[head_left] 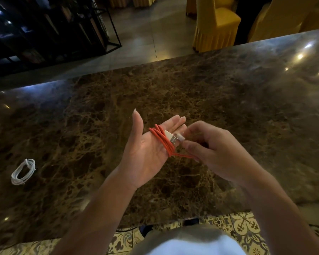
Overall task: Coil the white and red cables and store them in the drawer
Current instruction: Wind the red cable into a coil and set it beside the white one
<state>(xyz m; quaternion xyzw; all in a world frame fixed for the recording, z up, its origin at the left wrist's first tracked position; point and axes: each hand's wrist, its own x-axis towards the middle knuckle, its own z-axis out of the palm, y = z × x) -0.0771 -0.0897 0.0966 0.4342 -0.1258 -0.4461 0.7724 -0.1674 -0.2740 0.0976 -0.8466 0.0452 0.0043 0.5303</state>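
The red cable (161, 139) is wound in several loops around the fingers of my left hand (145, 146), which is held flat, palm up, above the marble counter. Its white USB plug (171, 138) lies across those fingers. My right hand (212, 150) pinches the cable's other white end just right of the plug, and a short red strand runs from the loops to it. The white cable (23, 171) lies coiled on the counter at the far left, away from both hands. No drawer is in view.
The brown marble counter (228, 100) fills most of the view; its near edge runs above a patterned tile floor (243, 227). Beyond the far edge stand a dark metal shelf (44, 30) and yellow covered chairs (215, 24).
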